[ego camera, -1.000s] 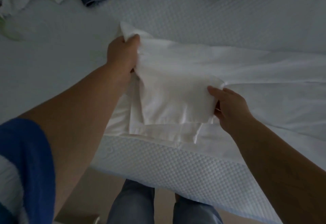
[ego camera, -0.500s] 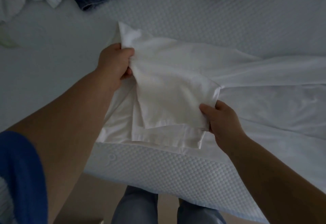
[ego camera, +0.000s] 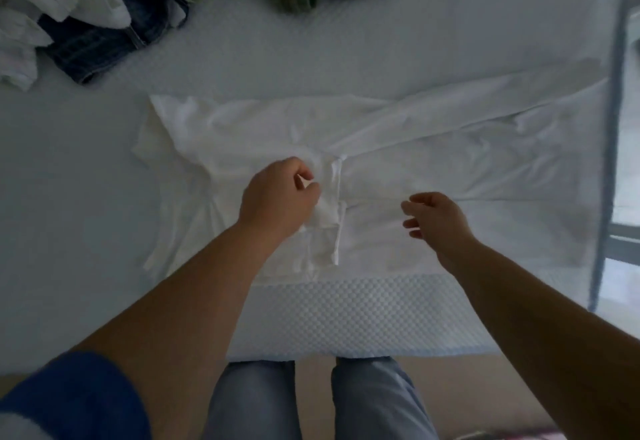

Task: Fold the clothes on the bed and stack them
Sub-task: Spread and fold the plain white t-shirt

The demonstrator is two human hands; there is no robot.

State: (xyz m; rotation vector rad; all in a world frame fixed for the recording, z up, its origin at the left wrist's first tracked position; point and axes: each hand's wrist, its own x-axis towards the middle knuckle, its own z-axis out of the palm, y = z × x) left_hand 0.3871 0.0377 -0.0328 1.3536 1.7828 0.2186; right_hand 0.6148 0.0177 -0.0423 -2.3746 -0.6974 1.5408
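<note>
Pinching a fold of the white shirt (ego camera: 381,148), the left hand (ego camera: 277,197) grips cloth; right hand (ego camera: 436,218) hovers just beside, fingers loose, holding nothing. Shirt lies spread on the bed (ego camera: 346,315). Judged mid-fold; next needs flattening, unfolded jeans (ego camera: 104,41) beyond

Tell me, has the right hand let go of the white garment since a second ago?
Yes. The right hand now hovers open above the white garment, a little right of the fold the left hand pinches near the mattress edge.
</note>
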